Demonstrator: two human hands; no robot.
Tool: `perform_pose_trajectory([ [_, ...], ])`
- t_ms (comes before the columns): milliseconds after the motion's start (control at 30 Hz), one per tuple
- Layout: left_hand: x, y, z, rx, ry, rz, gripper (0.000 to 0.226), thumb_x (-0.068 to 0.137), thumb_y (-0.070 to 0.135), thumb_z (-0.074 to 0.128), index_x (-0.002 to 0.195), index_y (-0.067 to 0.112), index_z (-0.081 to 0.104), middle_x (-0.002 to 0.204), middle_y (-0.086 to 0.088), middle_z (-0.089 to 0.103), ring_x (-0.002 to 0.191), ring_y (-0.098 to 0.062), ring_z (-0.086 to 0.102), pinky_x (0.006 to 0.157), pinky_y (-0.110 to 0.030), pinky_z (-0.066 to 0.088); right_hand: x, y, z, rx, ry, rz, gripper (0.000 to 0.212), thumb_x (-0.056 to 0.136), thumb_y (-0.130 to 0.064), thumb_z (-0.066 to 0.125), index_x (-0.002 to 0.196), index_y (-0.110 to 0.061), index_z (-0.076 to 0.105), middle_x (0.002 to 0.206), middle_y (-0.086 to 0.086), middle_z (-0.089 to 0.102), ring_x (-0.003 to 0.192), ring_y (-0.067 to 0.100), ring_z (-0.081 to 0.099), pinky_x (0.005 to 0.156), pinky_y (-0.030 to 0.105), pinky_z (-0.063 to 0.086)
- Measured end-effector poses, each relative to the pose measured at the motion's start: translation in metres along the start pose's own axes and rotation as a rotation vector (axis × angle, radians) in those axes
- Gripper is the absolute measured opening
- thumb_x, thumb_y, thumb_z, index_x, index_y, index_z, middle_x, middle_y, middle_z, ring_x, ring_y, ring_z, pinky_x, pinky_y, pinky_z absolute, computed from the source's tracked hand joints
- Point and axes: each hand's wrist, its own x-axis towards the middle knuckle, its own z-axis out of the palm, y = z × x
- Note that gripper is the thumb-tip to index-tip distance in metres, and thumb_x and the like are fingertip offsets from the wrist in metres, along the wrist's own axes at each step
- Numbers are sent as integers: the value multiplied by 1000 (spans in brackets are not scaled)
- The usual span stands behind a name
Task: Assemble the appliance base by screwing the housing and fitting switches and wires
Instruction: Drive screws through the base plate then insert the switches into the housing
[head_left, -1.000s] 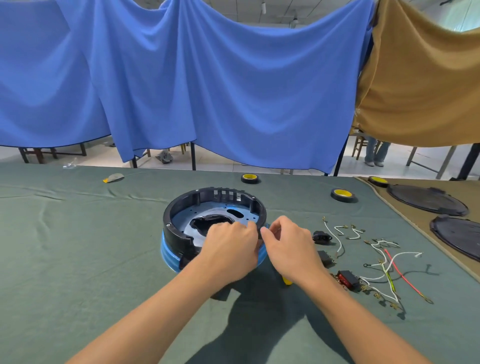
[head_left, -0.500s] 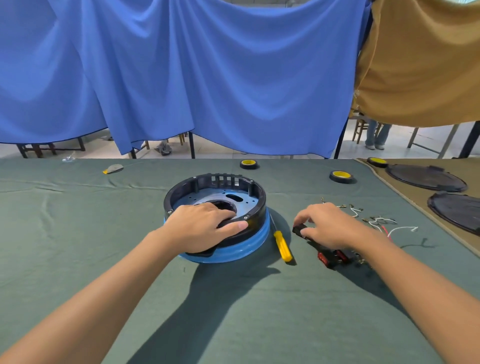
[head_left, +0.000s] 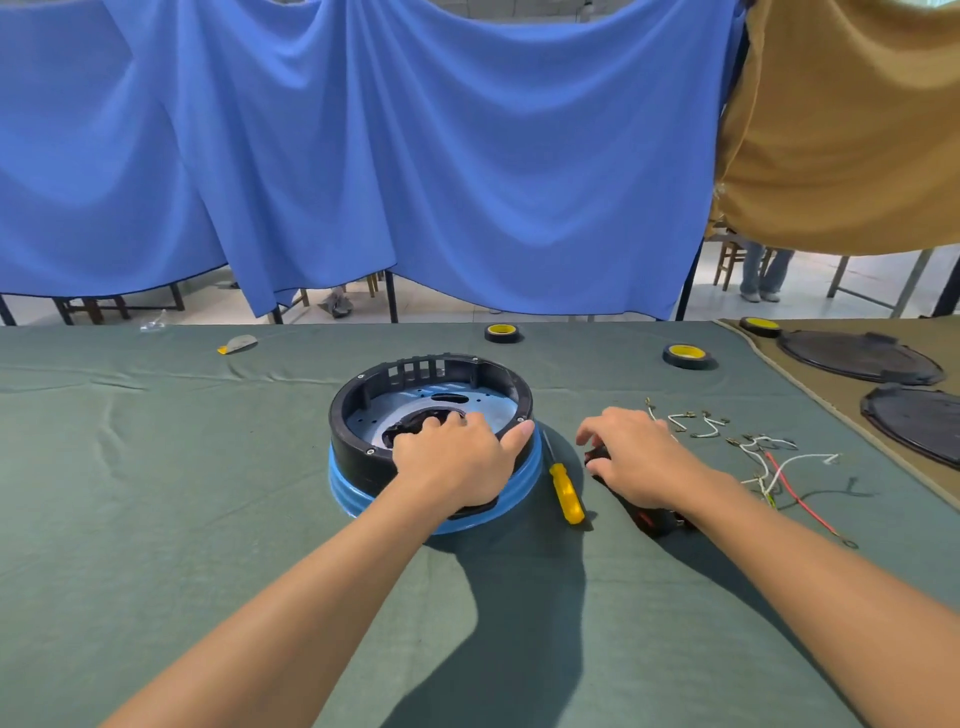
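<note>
The round appliance base, a black housing ring (head_left: 358, 421) on a blue bottom (head_left: 353, 491), stands mid-table. My left hand (head_left: 457, 462) lies over its near rim and grips it, fingers inside and thumb along the rim. A yellow-handled screwdriver (head_left: 566, 491) lies just right of the base. Further right, my right hand (head_left: 639, 457) has its fingers curled down on a small black switch (head_left: 597, 458) on the cloth. A red rocker switch (head_left: 655, 519) shows partly under my right wrist. Loose white, red and yellow-green wires (head_left: 779, 462) lie to the right.
The table is covered by a green cloth (head_left: 156, 493). Three black-and-yellow tape rolls (head_left: 502, 332) (head_left: 687, 356) (head_left: 760, 326) sit at the back. Two black round covers (head_left: 857, 358) (head_left: 919, 423) lie on a brown cloth at the right. A small grey tool (head_left: 239, 344) lies at the back left.
My right hand left the housing rim, moved right past the screwdriver and closed on the black switch. My left hand shifted to span the near rim.
</note>
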Motion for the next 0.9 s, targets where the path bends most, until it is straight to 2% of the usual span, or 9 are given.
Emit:
perform_pose_trajectory([
  [67,3,2,-6,-44,-23,-2,85,91,74,12,142,14,40,150,-11,42,135,-35,39,107,-55,34,-4,-5,-3,156,174,64,37,92,-15,63,128,-20,57,126,6,55,118,24,52,100,39,41],
  [133,13,-7,-15,-70,-43,62,79,90,70,13,143,18,41,142,-15,49,120,-36,48,102,-50,40,-10,-15,-11,456,391,182,35,87,-12,70,121,-15,64,115,6,65,108,23,60,95,35,47],
  [233,31,-39,-29,-77,109,88,62,97,64,25,120,18,59,112,-11,64,100,-31,59,87,-43,48,-18,-47,-19,1078,480,287,21,84,-6,71,96,-22,66,93,-3,70,88,15,66,83,34,55],
  [300,43,-67,-30,-11,262,-10,59,97,63,30,105,13,61,108,-9,64,108,-31,57,86,-42,44,-19,-73,-18,1311,510,324,23,87,-2,66,86,-24,61,89,-4,66,84,12,64,78,32,55],
  [467,53,-110,-18,-87,61,-177,70,97,62,34,145,11,35,151,-20,34,144,-34,21,116,-47,23,-7,-128,-3,1282,589,469,27,95,-3,51,85,-28,46,92,-5,56,85,13,57,61,20,40],
  [633,30,-94,-13,-191,128,-385,71,94,52,41,144,3,30,148,-24,34,138,-38,28,108,-46,29,13,-140,-2,1188,578,485,23,94,-1,47,92,-24,43,101,2,55,84,13,55,61,19,38],
  [700,18,-86,-11,-134,116,-459,74,92,54,40,145,4,27,148,-31,29,140,-45,21,112,-49,21,24,-132,-8,1270,497,539,22,92,2,46,98,-19,49,102,4,57,82,17,56,64,25,41],
  [800,20,-92,-15,-80,97,-386,76,93,65,33,146,11,26,155,-34,14,146,-48,2,118,-55,5,30,-117,-28,1444,449,667,26,90,3,45,107,-15,54,101,7,56,83,21,56,68,29,40],
  [900,36,-112,-28,-160,149,-261,68,97,59,36,143,10,32,154,-26,24,144,-42,16,116,-52,21,14,-116,-32,1435,455,681,25,90,2,46,107,-15,54,90,0,51,73,11,47,56,24,35],
])
